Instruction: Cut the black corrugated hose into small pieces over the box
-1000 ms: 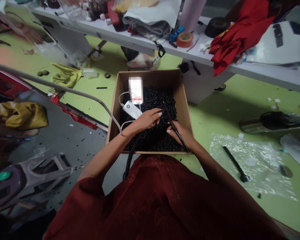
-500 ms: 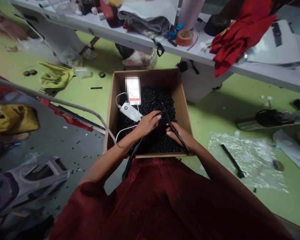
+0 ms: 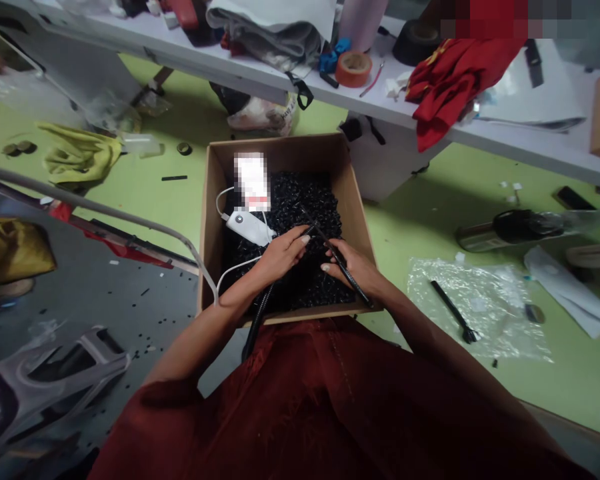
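Observation:
My left hand [image 3: 283,255] is closed around a black ribbed tube [image 3: 259,320], whose short end pokes out past the fingertips. The rest of the tube runs back under the wrist and over the box's near edge. Closed on a long, thin black tool [image 3: 349,275], my right hand [image 3: 356,268] keeps its far part crossing the tube's end; its exact kind is unclear. Both hands are above a cardboard box [image 3: 356,217] holding a heap of small black pieces [image 3: 300,190]. On the heap lies a white power bank [image 3: 250,228] with white cables, beside a blurred-out white item [image 3: 253,180].
A white table [image 3: 375,100] spans the back, with orange tape [image 3: 353,69] and red cloth [image 3: 443,93]. To the right, a clear plastic sheet [image 3: 500,320] bears a black stick-like piece [image 3: 453,310]; a bottle [image 3: 500,230] lies beyond. A grey curved tube [image 3: 145,223] crosses at left.
The whole view has shifted, so the box and table appear slightly further left. Both hands keep their grips, and the tool still crosses the tube's end.

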Tool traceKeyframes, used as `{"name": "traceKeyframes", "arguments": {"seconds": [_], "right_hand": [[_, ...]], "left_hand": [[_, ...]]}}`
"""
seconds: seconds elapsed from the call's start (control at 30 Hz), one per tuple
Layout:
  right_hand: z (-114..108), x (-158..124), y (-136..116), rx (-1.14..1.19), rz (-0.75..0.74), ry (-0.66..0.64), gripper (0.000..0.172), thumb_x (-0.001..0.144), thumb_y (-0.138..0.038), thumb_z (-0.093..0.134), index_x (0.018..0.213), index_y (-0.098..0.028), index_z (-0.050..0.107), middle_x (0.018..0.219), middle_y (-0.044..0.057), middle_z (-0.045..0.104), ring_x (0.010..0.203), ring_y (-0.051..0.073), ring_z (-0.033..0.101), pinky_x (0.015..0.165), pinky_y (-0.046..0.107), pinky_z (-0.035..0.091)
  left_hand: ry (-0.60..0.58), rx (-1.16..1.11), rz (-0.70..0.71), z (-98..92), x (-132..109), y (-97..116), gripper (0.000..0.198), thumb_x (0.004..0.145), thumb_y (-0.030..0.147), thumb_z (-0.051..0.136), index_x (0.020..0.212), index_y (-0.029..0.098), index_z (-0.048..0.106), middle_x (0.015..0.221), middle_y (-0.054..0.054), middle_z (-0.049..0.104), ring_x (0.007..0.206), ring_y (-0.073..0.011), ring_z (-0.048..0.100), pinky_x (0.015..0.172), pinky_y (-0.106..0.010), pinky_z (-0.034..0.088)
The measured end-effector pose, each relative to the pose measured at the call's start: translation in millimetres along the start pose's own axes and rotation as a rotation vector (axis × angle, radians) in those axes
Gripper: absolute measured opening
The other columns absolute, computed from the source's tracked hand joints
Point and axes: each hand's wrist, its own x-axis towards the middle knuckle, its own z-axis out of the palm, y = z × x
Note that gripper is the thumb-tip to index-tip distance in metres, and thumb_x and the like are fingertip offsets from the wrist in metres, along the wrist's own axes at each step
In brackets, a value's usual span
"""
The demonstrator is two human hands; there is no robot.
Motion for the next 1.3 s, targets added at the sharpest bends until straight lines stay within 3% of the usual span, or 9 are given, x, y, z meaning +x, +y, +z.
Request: {"name": "traceKeyframes", "arguments": {"seconds": [0.17,0.37,0.73,0.9,1.3], "right_hand": [[2,-2,0,-0.017,0.016,0.042,0.047,0.083,-0.042,0.054,0.124,-0.021,0.050,0.109,0.011,0.062,0.095,0.026,0.061,0.086,0.044,0.047],[-2,-2,0,0.071,0.014,-0.034,0.049,0.083,-0.040,0.051,0.128,-0.021,0.048,0.111,0.011,0.062,0.095,0.025,0.062,0.081,0.039,0.049],[4,-4,3,-0.071,-0.031,0.022,0.038,0.086,-0.037,0.047,0.120,-0.022,0.052,0.100,0.009,0.063,0.091,0.025,0.061,0.080,0.039,0.046],[4,-6,7,-0.091,-0.004,0.026,0.033,0.086,-0.037,0.046,0.114,-0.021,0.053,0.091,0.007,0.065,0.081,0.022,0.061,0.072,0.034,0.045],[7,-7,12,-0.186,0.048,0.058,0.023,0.081,-0.026,0.047,0.103,-0.024,0.055,0.085,0.003,0.068,0.075,0.022,0.064,0.067,0.031,0.044]], "left_hand": [[-0.021,-0.040,-0.047,-1.4,3,0,0.043,0.090,0.036,0.047,0.127,0.014,0.053,0.062,0.004,0.044,0.048,-0.0055,0.035,0.046,-0.018,0.031],[-0.076,-0.139,-0.128,-4.2,1,7,0.044,0.090,0.036,0.048,0.128,0.014,0.052,0.063,0.004,0.042,0.045,-0.0046,0.032,0.040,-0.018,0.023],[-0.065,-0.036,-0.107,-2.7,4,1,0.041,0.090,0.035,0.047,0.125,0.017,0.055,0.062,0.004,0.044,0.048,-0.0057,0.035,0.044,-0.018,0.029],[-0.083,-0.011,-0.107,0.2,6,-2,0.040,0.090,0.036,0.046,0.123,0.016,0.057,0.061,0.004,0.042,0.047,-0.0058,0.035,0.043,-0.018,0.028],[-0.104,-0.056,-0.153,4.5,7,-4,0.034,0.090,0.038,0.047,0.114,0.016,0.057,0.060,0.005,0.042,0.043,-0.0041,0.033,0.040,-0.016,0.025]]}}
